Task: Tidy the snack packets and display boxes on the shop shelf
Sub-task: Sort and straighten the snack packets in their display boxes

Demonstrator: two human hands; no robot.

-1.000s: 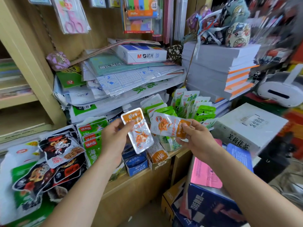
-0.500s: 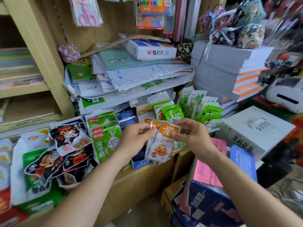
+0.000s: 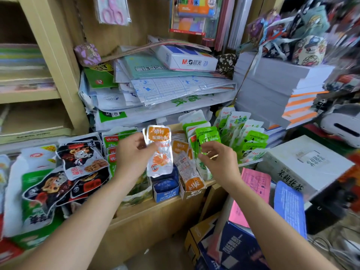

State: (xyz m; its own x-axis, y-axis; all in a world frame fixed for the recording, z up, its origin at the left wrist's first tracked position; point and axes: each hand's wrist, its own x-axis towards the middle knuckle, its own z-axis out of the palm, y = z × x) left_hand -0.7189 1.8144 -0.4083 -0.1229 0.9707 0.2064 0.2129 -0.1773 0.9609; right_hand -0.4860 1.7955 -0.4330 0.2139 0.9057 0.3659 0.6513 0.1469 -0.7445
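We find the left hand (image 3: 134, 154) grasping a small bunch of orange snack packets (image 3: 159, 152). Its thumb and fingers pinch the packets along their left edge. The packets stand upright with the orange band at the top. They are held in the air above the front of the wooden shelf (image 3: 148, 227), just over a blue display box (image 3: 165, 190).

An orange display box (image 3: 193, 187) stands just beside the blue one, on its right. It holds more packets of the same kind.

The right hand (image 3: 219, 162) is apart from the held bunch. Its fingers are curled against a row of green packets (image 3: 207, 136) standing behind the display boxes. We cannot tell whether it grips one of them or only touches them.

To the left on the shelf lies a loose heap of black packets (image 3: 78, 158), overlapping one another. A white carton (image 3: 305, 162) sits to the right of the green packets, with a pink sheet (image 3: 255, 184) below it. A tall stack of paper (image 3: 268, 84) rises behind the green packets.
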